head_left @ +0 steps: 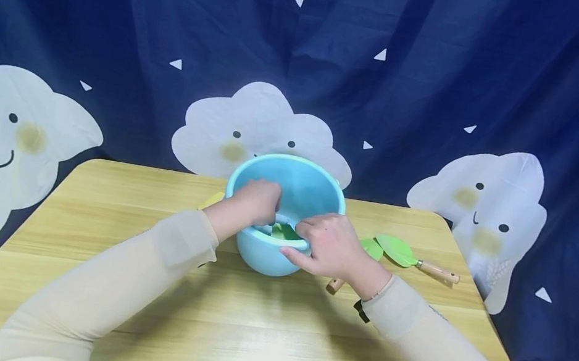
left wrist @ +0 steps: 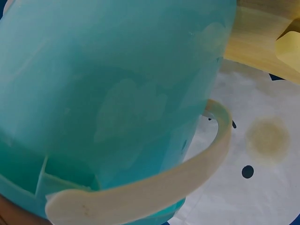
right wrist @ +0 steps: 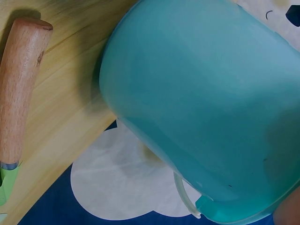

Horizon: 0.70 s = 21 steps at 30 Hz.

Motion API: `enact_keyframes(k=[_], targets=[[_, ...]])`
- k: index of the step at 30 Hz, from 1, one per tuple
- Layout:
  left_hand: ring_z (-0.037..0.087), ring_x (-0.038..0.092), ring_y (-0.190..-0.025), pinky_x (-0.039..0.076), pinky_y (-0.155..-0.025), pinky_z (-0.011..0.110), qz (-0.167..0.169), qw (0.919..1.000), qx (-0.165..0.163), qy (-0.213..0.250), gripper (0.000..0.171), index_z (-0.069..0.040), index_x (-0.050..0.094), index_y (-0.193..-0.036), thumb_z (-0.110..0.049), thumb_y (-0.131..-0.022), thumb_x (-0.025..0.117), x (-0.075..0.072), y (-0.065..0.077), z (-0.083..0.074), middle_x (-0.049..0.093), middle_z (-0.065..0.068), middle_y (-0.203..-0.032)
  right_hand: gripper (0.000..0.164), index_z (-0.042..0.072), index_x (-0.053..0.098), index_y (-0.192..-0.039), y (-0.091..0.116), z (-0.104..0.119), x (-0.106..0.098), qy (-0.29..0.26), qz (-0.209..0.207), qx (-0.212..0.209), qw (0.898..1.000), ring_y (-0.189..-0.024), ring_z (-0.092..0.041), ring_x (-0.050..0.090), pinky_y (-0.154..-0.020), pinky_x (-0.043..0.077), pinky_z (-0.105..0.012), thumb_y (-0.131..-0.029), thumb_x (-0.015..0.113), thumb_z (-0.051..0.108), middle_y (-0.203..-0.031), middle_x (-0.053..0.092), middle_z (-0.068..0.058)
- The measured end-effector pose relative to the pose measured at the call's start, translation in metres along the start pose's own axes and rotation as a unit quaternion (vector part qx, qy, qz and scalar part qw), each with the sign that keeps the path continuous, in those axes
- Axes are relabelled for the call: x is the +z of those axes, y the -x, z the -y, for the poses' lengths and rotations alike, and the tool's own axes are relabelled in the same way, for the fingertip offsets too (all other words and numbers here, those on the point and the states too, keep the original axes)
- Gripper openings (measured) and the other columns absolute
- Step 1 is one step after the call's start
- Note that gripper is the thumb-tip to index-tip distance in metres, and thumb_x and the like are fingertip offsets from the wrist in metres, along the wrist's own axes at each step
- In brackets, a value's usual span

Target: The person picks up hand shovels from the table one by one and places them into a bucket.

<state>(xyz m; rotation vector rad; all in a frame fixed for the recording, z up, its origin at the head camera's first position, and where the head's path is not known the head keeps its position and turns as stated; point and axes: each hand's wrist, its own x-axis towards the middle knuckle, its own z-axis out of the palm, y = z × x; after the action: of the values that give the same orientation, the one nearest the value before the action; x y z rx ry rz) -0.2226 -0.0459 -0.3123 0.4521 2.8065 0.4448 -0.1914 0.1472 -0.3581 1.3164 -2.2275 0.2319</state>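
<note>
A light blue bucket point(head_left: 269, 258) stands tilted toward me on the table, its pale handle point(left wrist: 154, 190) hanging at the far side. My right hand point(head_left: 332, 246) grips the near right rim, thumb outside and fingers over into the bucket. My left hand point(head_left: 258, 199) reaches in over the left rim with its fingers curled. I cannot tell whether it holds something, since the fingertips are hidden. Below the hands, something green point(head_left: 284, 231) shows inside the bucket. The wrist views mostly show the bucket's outer wall.
Right of the bucket lies a green-bladed hand trowel point(head_left: 397, 251) with a wooden handle. A second green tool point(head_left: 372, 248) lies partly behind my right hand, its wooden handle point(right wrist: 21, 89) pointing nearer me. A yellow object point(head_left: 212, 199) sits left of the bucket. A dark blue curtain point(head_left: 138, 27) hangs behind the table.
</note>
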Motion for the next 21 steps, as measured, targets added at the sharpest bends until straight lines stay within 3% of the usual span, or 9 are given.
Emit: enact_keyframes(k=[6, 21], targets=[[0.019, 0.049, -0.061, 0.045, -0.058, 0.03, 0.006, 0.9998, -0.001, -0.019, 0.017, -0.011, 0.059, -0.074, 0.001, -0.083, 0.066, 0.0009, 0.0016, -0.001, 0.054, 0.002, -0.067, 0.063, 0.02, 0.038, -0.061, 0.0004, 0.0002, 0.0, 0.0, 0.0, 0.002, 1.0, -0.048, -0.007, 0.031, -0.045, 0.027, -0.026, -0.099, 0.023, 0.067, -0.057, 0.032, 0.01], [0.021, 0.056, -0.068, 0.05, -0.068, 0.034, 0.049, 0.9979, -0.003, -0.043, 0.008, -0.011, 0.062, -0.085, -0.006, -0.091, 0.063, 0.0053, 0.0018, -0.0037, 0.058, 0.005, -0.074, 0.062, 0.02, 0.037, -0.06, 0.0007, 0.0013, 0.0003, 0.001, -0.004, 0.001, 1.0, -0.047, -0.008, 0.032, -0.045, 0.027, -0.026, -0.099, 0.024, 0.067, -0.056, 0.033, 0.01]])
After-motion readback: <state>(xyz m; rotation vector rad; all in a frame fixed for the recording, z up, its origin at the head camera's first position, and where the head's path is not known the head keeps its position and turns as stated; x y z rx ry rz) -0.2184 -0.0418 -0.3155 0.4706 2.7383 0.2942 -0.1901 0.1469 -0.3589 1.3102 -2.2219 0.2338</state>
